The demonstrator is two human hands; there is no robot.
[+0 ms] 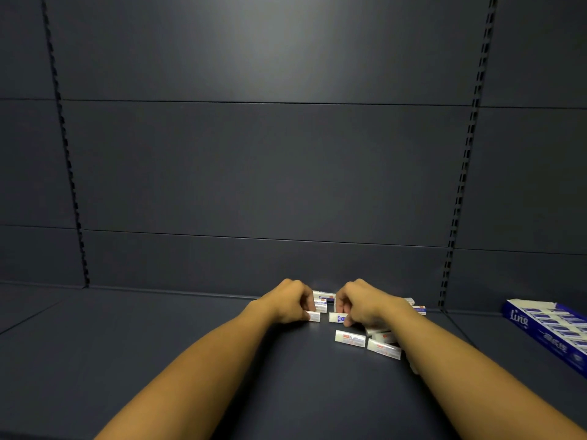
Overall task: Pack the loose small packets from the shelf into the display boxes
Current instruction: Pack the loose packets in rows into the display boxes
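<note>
Several small white packets with red and blue print lie loose on the dark shelf (190, 360) near its back wall. My left hand (290, 301) has its fingers curled round a few packets (317, 308), stacked at its fingertips. My right hand (359, 303) pinches one packet with a blue mark (337, 318). Two more loose packets (350, 338) lie just in front of my right wrist, and others show behind it. A blue display box (546, 328) stands at the far right with rows of packets inside.
The dark back panel rises behind the packets, with slotted uprights at left (71, 185) and right (457, 201). The shelf stretches wide to the left of my hands.
</note>
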